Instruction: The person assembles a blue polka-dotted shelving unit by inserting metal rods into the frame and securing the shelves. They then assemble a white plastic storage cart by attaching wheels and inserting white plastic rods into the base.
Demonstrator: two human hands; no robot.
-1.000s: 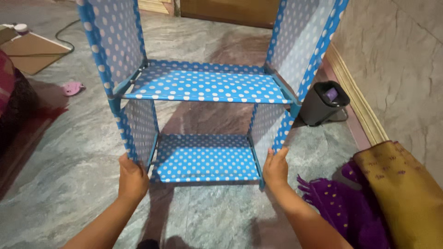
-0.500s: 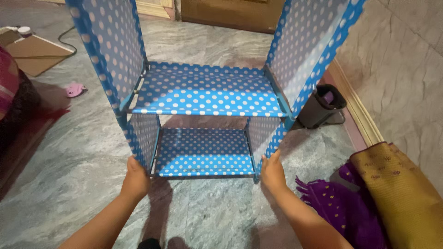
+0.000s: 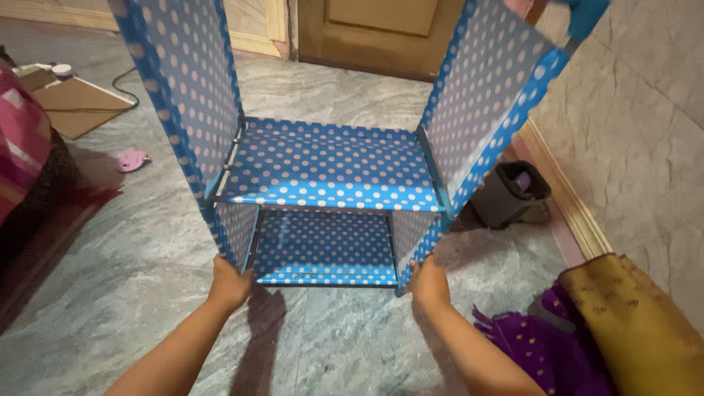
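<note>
A blue fabric shelf rack [image 3: 326, 169] with white polka dots stands on the marble floor in front of me. It has two side panels, a middle shelf and a bottom shelf [image 3: 323, 253]. My left hand [image 3: 229, 282] grips the bottom front corner of the left side panel. My right hand [image 3: 429, 282] grips the bottom front corner of the right side panel. Both hands are low, near the floor.
A small dark bin [image 3: 510, 192] stands right of the rack by the wall. Purple and mustard cloth [image 3: 587, 330] lies at the lower right. A wooden door [image 3: 367, 33] is behind. Cardboard [image 3: 77, 106], a cable and a pink object [image 3: 132, 159] lie at left, beside a pink striped cloth [image 3: 18, 147].
The rack has shifted slightly toward me and the view has tilted; both hands stay on the bottom front corners, a little lower in the picture.
</note>
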